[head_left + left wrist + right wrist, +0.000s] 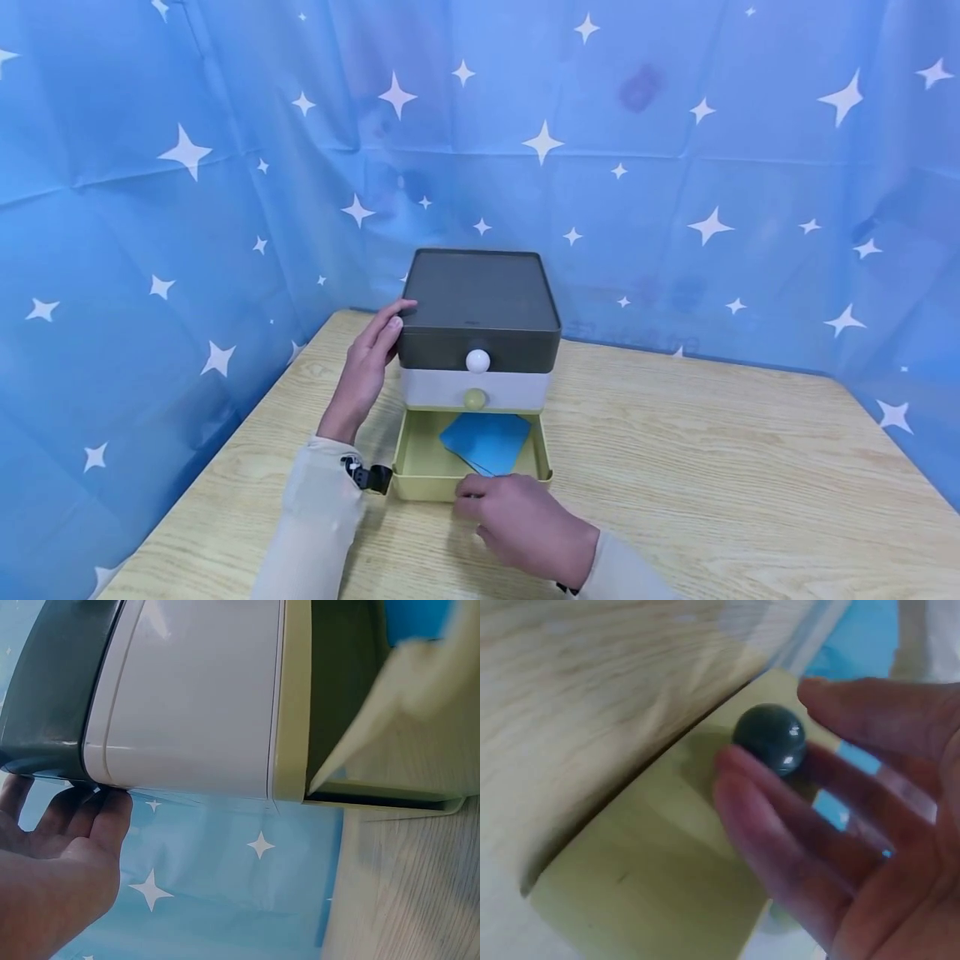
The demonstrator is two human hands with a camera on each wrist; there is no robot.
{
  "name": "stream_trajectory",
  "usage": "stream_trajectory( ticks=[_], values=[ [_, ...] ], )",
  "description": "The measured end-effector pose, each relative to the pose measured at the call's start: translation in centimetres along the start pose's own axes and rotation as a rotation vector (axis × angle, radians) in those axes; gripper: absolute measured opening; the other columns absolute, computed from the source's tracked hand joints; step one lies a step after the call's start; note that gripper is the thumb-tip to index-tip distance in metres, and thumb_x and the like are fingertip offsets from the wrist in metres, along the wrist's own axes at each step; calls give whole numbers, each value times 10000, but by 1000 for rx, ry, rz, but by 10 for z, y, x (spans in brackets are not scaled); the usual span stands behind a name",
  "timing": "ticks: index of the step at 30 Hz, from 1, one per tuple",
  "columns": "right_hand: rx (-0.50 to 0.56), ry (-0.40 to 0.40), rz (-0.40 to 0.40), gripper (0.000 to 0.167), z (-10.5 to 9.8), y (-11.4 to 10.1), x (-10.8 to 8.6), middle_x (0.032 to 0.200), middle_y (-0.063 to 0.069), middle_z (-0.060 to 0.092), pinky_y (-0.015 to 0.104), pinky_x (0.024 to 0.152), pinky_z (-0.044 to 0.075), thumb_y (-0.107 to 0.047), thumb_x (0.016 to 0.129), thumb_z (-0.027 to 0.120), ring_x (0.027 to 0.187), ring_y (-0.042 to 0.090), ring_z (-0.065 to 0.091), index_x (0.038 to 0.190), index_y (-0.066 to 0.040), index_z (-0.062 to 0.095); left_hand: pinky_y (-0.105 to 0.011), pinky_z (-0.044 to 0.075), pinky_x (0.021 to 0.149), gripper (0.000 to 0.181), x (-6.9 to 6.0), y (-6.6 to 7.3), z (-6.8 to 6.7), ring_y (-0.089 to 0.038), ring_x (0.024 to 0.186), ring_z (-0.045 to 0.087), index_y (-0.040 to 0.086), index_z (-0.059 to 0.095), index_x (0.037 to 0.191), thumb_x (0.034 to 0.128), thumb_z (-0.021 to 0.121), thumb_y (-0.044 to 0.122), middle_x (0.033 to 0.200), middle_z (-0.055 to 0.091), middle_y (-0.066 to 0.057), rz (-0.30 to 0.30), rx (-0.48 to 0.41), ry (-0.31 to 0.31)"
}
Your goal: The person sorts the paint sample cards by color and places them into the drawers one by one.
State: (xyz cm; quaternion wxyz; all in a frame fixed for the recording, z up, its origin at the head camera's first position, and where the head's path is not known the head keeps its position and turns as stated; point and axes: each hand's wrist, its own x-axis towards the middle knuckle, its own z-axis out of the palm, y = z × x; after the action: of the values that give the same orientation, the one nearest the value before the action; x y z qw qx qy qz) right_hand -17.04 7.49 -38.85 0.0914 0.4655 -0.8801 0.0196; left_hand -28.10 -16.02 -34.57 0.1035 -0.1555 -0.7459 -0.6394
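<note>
A small drawer unit stands on the table, with a dark grey top drawer (480, 350), a white middle drawer (442, 388) and a pale green bottom drawer (427, 487). The bottom drawer is pulled out; blue sheets (489, 442) lie inside. My left hand (366, 367) rests against the left side of the dark part, fingers extended along it and partly over its top edge. My right hand (525, 525) is at the bottom drawer's front. Its spread fingers lie about a dark round knob (770, 739), and a gap shows between the thumb and the knob.
The wooden table (720, 467) extends to both sides of the unit. A blue curtain with white stars (637, 200) hangs behind and at the sides. A white knob (477, 361) and a green knob (475, 399) stick out from the upper drawers.
</note>
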Motion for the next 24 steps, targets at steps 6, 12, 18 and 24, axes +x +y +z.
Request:
stream_trajectory(
  ticks=[6, 12, 18, 24],
  values=[
    [-105, -2, -52, 334, 7, 3, 7, 1076, -117, 719, 187, 577, 527, 33, 757, 759, 825, 11, 699, 974, -220, 735, -498, 293, 1258, 431, -1, -1, -1, -216, 1495, 371, 285, 475, 1486, 1092, 359, 415, 1622, 351, 28, -10, -10, 5],
    [-142, 59, -47, 377, 13, 8, 12, 1029, -124, 739, 177, 580, 524, 85, 766, 731, 812, 6, 701, 966, -232, 766, -508, 297, 1254, 431, -1, -1, -1, -212, 1491, 377, 280, 480, 1483, 1092, 364, 416, 1614, 365, 26, 8, -8, 6],
    [-139, 107, -18, 343, 20, 17, 18, 1011, -130, 749, 161, 583, 513, 72, 795, 723, 818, -2, 695, 955, -227, 775, -492, 305, 1253, 426, -1, 0, 0, -194, 1496, 367, 292, 490, 1476, 1089, 371, 424, 1615, 362, 42, 12, -6, 3],
    [-106, 107, 15, 317, 22, 26, 25, 1011, -100, 755, 161, 564, 504, 83, 823, 698, 771, 21, 687, 943, -203, 762, -492, 302, 1255, 423, 0, 0, 0, -196, 1497, 366, 291, 491, 1474, 1090, 372, 420, 1615, 364, 36, 1, -8, -3]
  ],
)
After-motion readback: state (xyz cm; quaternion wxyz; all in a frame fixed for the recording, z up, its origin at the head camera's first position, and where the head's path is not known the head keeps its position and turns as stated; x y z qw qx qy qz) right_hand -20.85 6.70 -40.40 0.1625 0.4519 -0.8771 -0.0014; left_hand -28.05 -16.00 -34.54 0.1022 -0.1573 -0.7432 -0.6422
